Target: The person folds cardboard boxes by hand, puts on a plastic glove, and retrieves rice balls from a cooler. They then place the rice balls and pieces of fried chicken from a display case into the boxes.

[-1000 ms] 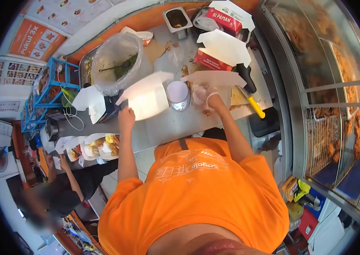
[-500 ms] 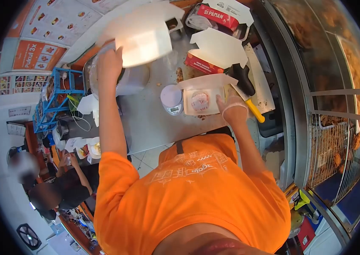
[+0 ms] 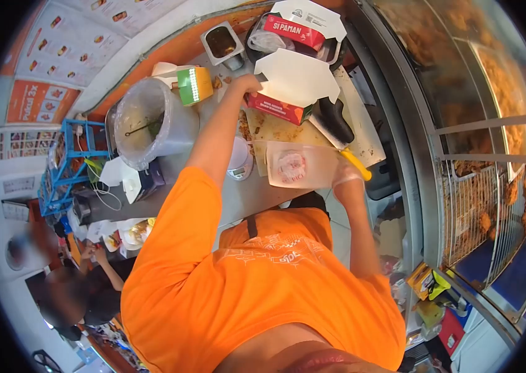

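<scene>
One tray (image 3: 316,169) edge in right fingers (image 3: 345,176), left fingers (image 3: 250,81) at red box (image 3: 278,109), grip unclear

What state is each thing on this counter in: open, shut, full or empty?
red box, lid up, left hand at the lid's edge.
white box, open, wrapped packet inside, held by the gloved right hand.
lined bucket, uncovered, ladle inside.
metal pan, uncovered, dark sauce in it.
cleaver, lying flat, unheld.
</scene>
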Tool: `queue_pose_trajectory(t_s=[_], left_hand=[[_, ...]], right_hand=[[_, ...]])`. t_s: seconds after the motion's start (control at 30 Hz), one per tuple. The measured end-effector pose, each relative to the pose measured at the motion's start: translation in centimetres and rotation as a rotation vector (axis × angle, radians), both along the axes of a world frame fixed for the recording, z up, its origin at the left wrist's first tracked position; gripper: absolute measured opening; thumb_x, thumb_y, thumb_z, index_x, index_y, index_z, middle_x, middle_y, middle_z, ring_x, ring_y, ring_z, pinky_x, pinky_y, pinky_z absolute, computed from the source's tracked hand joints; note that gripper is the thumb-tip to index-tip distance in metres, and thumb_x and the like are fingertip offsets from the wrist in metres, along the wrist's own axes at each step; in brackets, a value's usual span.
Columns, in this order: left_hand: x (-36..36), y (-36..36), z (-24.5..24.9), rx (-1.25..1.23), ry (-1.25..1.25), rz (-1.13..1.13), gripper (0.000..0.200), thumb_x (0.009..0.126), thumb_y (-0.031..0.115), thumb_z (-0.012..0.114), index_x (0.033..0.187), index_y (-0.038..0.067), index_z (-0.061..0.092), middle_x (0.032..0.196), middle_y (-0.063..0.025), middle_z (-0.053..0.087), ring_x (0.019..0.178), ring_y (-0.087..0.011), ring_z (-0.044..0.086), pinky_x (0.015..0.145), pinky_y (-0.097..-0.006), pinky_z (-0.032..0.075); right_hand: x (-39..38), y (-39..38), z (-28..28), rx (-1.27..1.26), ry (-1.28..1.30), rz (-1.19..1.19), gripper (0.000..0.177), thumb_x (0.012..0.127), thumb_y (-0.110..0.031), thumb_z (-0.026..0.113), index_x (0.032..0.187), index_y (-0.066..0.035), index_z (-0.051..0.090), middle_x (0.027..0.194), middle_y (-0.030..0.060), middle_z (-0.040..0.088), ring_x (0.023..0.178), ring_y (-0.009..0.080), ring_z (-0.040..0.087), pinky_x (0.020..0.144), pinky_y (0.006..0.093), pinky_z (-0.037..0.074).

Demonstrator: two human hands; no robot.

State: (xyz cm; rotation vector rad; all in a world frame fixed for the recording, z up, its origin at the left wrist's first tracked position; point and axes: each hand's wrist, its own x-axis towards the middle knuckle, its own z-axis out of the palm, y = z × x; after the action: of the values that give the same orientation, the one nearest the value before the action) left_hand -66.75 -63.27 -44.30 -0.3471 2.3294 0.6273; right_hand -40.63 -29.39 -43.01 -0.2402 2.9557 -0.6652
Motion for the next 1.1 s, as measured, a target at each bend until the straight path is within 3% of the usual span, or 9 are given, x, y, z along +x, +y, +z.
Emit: queue_pose_trajectory(t_s=[0.17, 0.23, 0.43, 0.63, 0.7, 0.83, 0.93, 1.0, 1.1], left_hand=[[4.8, -1.5, 1.2, 0.130, 0.272, 0.003, 0.028, 0.092, 0.017, 0.057, 0.105, -0.007, 0.066, 0.080, -0.0245, 0.069, 0.072, -0.0367, 0.071, 0.058, -0.0452, 0.058], [11.3, -3.8, 3.5, -0.034, 1.129, -0.001, 0.021, 0.093, 0.011, 0.054, 0.101, -0.006, 0.063, 0.079, -0.0274, 0.066, 0.070, -0.0447, 0.066, 0.061, -0.0490, 0.053], [34.6, -11.1, 7.2, -0.007, 0.946, 0.543, 0.021, 0.098, 0.019, 0.055, 0.100, -0.001, 0.061, 0.073, -0.0252, 0.061, 0.070, -0.0443, 0.062, 0.060, -0.0492, 0.045], [48.5, -17.8, 2.3, -0.227, 0.743, 0.834, 0.024, 0.100, 0.020, 0.055, 0.092, -0.003, 0.057, 0.075, -0.0230, 0.061, 0.070, -0.0416, 0.059, 0.065, -0.0468, 0.043], [50.2, -18.3, 2.5, -0.178, 0.808, 0.813, 0.024, 0.100, 0.020, 0.054, 0.093, -0.003, 0.057, 0.073, -0.0223, 0.060, 0.067, -0.0411, 0.057, 0.062, -0.0459, 0.042], [53.4, -18.6, 3.6, -0.136, 0.701, 0.822, 0.024, 0.101, 0.019, 0.053, 0.095, -0.003, 0.057, 0.069, -0.0213, 0.058, 0.059, -0.0403, 0.052, 0.056, -0.0437, 0.040], [54.9, -17.3, 3.7, -0.076, 0.679, 0.815, 0.025, 0.101, 0.020, 0.051, 0.102, -0.003, 0.060, 0.074, -0.0224, 0.062, 0.063, -0.0360, 0.060, 0.061, -0.0429, 0.046], [56.2, -16.4, 2.4, -0.059, 0.663, 0.796, 0.026, 0.102, 0.021, 0.051, 0.104, -0.003, 0.060, 0.075, -0.0229, 0.063, 0.067, -0.0346, 0.063, 0.064, -0.0427, 0.048], [57.8, -15.1, -1.3, -0.130, 0.415, 0.727, 0.033, 0.102, 0.023, 0.051, 0.124, 0.000, 0.057, 0.095, -0.0215, 0.068, 0.089, -0.0302, 0.069, 0.074, -0.0407, 0.054]], right_hand=[[2.5, 1.4, 3.2, -0.078, 0.128, 0.000, 0.018, 0.081, -0.004, 0.055, 0.098, 0.001, 0.061, 0.081, 0.0220, 0.067, 0.076, 0.0389, 0.067, 0.068, 0.0461, 0.054], [3.8, 1.1, 3.0, 0.114, 0.050, 0.015, 0.018, 0.081, -0.006, 0.056, 0.097, 0.001, 0.060, 0.082, 0.0223, 0.067, 0.079, 0.0388, 0.067, 0.069, 0.0454, 0.054], [4.5, -5.7, 1.3, 0.356, 0.136, 0.374, 0.019, 0.078, -0.005, 0.058, 0.096, 0.000, 0.060, 0.073, 0.0186, 0.062, 0.074, 0.0371, 0.064, 0.070, 0.0422, 0.054], [5.0, -15.0, -2.2, -0.060, 0.017, 0.425, 0.012, 0.078, -0.006, 0.057, 0.086, -0.002, 0.065, 0.075, 0.0186, 0.061, 0.075, 0.0355, 0.062, 0.072, 0.0433, 0.052], [4.9, -15.8, -4.2, 0.540, 0.092, 0.896, 0.019, 0.080, -0.008, 0.054, 0.092, 0.000, 0.066, 0.086, 0.0194, 0.065, 0.085, 0.0314, 0.064, 0.078, 0.0403, 0.051], [4.4, -12.5, -6.6, 0.708, -0.054, 0.842, 0.024, 0.081, -0.011, 0.052, 0.095, 0.004, 0.065, 0.096, 0.0195, 0.068, 0.096, 0.0271, 0.065, 0.083, 0.0370, 0.050], [5.3, -10.3, -7.1, -0.034, -0.151, 0.333, 0.024, 0.082, -0.009, 0.054, 0.100, 0.002, 0.066, 0.098, 0.0202, 0.068, 0.096, 0.0318, 0.065, 0.085, 0.0396, 0.051], [5.8, -10.1, -8.7, -0.089, -0.237, 0.244, 0.026, 0.083, -0.007, 0.053, 0.105, 0.002, 0.065, 0.098, 0.0209, 0.068, 0.095, 0.0343, 0.065, 0.086, 0.0418, 0.051], [5.8, -11.8, -5.8, 0.135, -0.114, 0.501, 0.034, 0.087, -0.006, 0.052, 0.119, 0.004, 0.060, 0.103, 0.0244, 0.067, 0.096, 0.0407, 0.063, 0.090, 0.0462, 0.049]])
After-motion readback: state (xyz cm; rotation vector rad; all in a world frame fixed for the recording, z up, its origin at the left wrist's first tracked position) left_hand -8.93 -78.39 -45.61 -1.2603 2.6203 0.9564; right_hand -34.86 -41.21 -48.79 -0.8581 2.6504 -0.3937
